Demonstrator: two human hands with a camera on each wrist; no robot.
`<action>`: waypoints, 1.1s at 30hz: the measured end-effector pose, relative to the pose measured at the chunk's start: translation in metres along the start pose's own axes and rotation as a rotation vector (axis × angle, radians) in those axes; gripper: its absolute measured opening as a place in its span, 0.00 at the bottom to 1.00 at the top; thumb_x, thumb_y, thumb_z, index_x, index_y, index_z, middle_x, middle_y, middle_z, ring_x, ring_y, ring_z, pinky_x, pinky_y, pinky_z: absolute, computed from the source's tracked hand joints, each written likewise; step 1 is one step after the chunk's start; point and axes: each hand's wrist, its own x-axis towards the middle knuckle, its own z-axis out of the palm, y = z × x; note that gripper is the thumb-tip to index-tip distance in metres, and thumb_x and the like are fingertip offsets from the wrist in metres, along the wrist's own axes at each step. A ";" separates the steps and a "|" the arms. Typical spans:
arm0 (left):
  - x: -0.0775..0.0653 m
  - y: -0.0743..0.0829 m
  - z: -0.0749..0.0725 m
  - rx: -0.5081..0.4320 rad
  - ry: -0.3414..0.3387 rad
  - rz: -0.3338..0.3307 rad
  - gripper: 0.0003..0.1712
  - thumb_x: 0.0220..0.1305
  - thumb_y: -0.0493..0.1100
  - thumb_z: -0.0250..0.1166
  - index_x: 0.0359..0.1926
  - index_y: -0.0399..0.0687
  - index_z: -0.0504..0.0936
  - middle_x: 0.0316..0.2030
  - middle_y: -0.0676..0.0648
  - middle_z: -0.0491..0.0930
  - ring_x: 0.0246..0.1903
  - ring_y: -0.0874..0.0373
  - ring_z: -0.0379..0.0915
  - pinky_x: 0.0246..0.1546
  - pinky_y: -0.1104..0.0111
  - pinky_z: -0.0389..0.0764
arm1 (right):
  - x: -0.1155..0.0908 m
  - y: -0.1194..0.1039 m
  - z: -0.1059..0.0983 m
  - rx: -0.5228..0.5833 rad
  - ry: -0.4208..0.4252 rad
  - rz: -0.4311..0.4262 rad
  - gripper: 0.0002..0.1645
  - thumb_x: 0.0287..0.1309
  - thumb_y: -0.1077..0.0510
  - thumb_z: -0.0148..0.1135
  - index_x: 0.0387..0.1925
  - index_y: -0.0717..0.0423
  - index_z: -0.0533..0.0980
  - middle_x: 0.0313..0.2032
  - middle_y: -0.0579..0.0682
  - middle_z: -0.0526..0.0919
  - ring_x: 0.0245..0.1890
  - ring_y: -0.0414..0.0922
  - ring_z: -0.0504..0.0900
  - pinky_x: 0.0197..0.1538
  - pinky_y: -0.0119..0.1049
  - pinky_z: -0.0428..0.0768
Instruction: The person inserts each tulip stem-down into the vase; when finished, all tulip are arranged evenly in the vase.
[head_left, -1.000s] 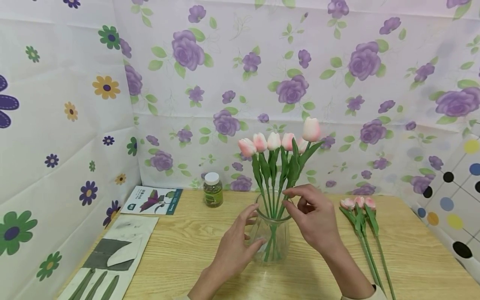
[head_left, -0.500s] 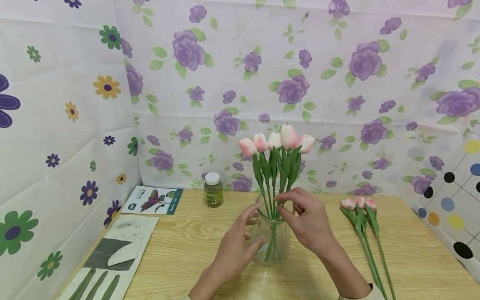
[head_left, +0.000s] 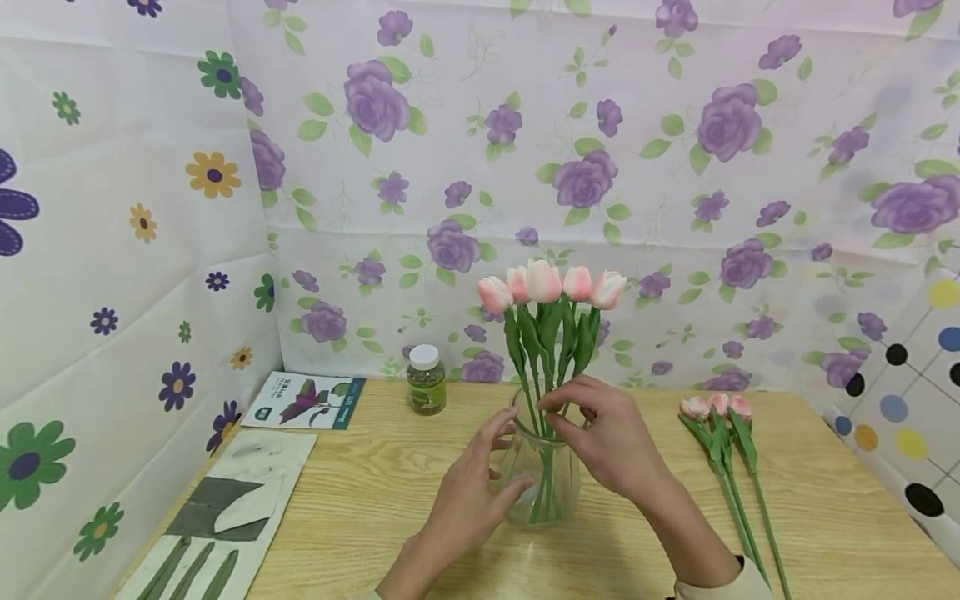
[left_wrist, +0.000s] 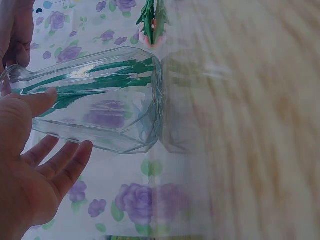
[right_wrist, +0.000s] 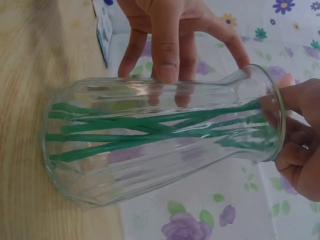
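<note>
A clear glass vase (head_left: 566,492) stands upright on the table with several pink-and-white tulips (head_left: 607,290) in it. Their green stems (right_wrist: 150,137) cross inside the glass in the right wrist view. My left hand (head_left: 472,496) steadies the vase from the left, its thumb (left_wrist: 42,101) against the glass and the other fingers spread round the side and rim. Over the mouth, my right hand (head_left: 618,437) pinches the stem of the front tulip (head_left: 543,281) between thumb and forefinger. That tulip's stem passes down into the vase.
Three more tulips (head_left: 720,408) lie on the wooden table (head_left: 360,492) at the right. At the back left are a white-capped jar (head_left: 427,382) and a printed booklet (head_left: 303,402). A flat printed packet (head_left: 232,492) lies along the left edge. Flowered cloth (head_left: 450,125) hangs behind.
My right hand has moved left and lower across the vase mouth, bringing the pinched tulip from the bunch's right side down to its middle. The left hand stays in place.
</note>
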 end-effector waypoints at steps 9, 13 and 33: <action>0.000 0.000 0.001 -0.004 -0.004 0.000 0.54 0.65 0.39 0.76 0.82 0.65 0.53 0.66 0.46 0.77 0.60 0.48 0.82 0.44 0.65 0.89 | 0.002 -0.002 -0.004 -0.028 -0.085 0.047 0.11 0.58 0.67 0.76 0.41 0.51 0.90 0.35 0.41 0.87 0.22 0.33 0.63 0.26 0.29 0.68; 0.000 0.000 0.001 -0.008 -0.003 -0.003 0.54 0.65 0.39 0.76 0.81 0.67 0.53 0.66 0.46 0.77 0.60 0.48 0.82 0.44 0.65 0.89 | 0.002 -0.002 -0.004 -0.028 -0.085 0.040 0.10 0.59 0.67 0.76 0.41 0.51 0.91 0.35 0.42 0.87 0.22 0.32 0.62 0.26 0.29 0.68; 0.000 0.001 0.000 0.006 0.010 -0.005 0.55 0.64 0.39 0.77 0.81 0.66 0.54 0.66 0.47 0.77 0.60 0.50 0.81 0.44 0.66 0.89 | -0.026 0.041 -0.066 0.101 0.111 0.259 0.08 0.65 0.60 0.75 0.45 0.48 0.89 0.26 0.38 0.78 0.20 0.39 0.65 0.19 0.34 0.65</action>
